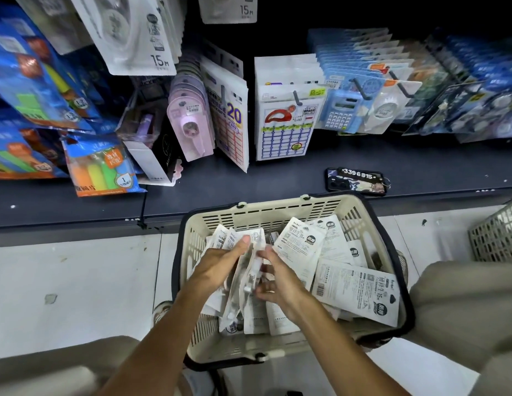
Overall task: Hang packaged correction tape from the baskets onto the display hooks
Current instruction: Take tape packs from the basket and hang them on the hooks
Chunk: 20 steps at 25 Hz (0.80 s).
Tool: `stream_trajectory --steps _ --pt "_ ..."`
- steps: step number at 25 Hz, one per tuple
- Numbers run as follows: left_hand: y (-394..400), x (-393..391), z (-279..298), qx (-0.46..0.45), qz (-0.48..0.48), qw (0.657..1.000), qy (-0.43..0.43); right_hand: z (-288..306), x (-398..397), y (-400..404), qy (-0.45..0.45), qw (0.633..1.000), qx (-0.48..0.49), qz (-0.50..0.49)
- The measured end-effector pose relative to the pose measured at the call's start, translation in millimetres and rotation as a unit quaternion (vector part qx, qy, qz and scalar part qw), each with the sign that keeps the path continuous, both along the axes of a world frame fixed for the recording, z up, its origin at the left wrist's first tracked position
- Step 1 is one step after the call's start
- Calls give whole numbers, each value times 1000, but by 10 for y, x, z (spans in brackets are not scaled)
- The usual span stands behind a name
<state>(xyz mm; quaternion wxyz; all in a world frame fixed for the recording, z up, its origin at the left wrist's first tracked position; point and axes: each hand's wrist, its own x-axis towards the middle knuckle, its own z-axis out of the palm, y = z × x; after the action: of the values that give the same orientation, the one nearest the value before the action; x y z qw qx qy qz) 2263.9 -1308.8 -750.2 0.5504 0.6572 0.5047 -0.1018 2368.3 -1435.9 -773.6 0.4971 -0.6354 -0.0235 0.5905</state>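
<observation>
A cream plastic basket (266, 212) sits on the floor below me, full of white correction tape packs (357, 292). Both my hands are inside it. My left hand (220, 267) grips the top of a bunch of packs (246, 284) held upright on edge. My right hand (280, 281) holds the same bunch from the right side, fingers curled against it. More packs of the same white 15 m tape hang on a display hook (134, 32) at the upper left.
A dark shelf ledge (249, 184) runs above the basket, with a phone and key tag (356, 181) lying on it. Hooks with stickers, label sheets (283, 124) and calculators (340, 112) fill the wall. A second basket (497, 235) stands at the right edge.
</observation>
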Motion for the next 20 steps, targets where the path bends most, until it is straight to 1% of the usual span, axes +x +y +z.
stream_trajectory --steps 1,3,5,7,8,9,10,11,12,13,14,15,17,19,20 --pt "9 -19 -29 -13 -5 1000 -3 -68 -36 -30 19 999 19 -36" --pt "0 -21 -93 -6 -51 998 27 -194 -99 -90 -23 998 47 -46" --pt "-8 -4 -140 30 -69 994 76 -248 -132 -112 -79 994 70 -13" --pt "-7 13 -149 51 -42 994 89 -262 -90 -116 -95 992 78 28" --pt "-7 21 -153 57 -27 994 84 -261 -38 -115 -127 991 47 7" --pt "-9 29 -149 65 -17 995 79 -263 37 -109 -177 983 -13 -49" --pt "-16 39 -138 70 -10 995 71 -300 137 -132 -228 961 -101 -121" --pt "-20 47 -133 74 -6 995 63 -306 235 -166 -252 934 -182 -176" --pt "-22 51 -130 74 -6 996 55 -337 329 -198 -247 920 -233 -197" --pt "-23 53 -134 75 -10 996 50 -365 406 -212 -229 920 -260 -185" --pt "-27 54 -137 77 -14 996 49 -402 473 -200 -203 929 -267 -157" --pt "-28 53 -132 82 -16 995 51 -414 507 -165 -183 939 -259 -130" --pt "-43 50 -109 89 -13 994 60 -402 478 -92 -178 952 -208 -133" --pt "-37 58 -65 95 -2 994 57 -287 388 -53 -218 957 -105 -160" --pt "-22 69 -43 90 9 995 41 -225 376 -67 -230 959 -57 -156"
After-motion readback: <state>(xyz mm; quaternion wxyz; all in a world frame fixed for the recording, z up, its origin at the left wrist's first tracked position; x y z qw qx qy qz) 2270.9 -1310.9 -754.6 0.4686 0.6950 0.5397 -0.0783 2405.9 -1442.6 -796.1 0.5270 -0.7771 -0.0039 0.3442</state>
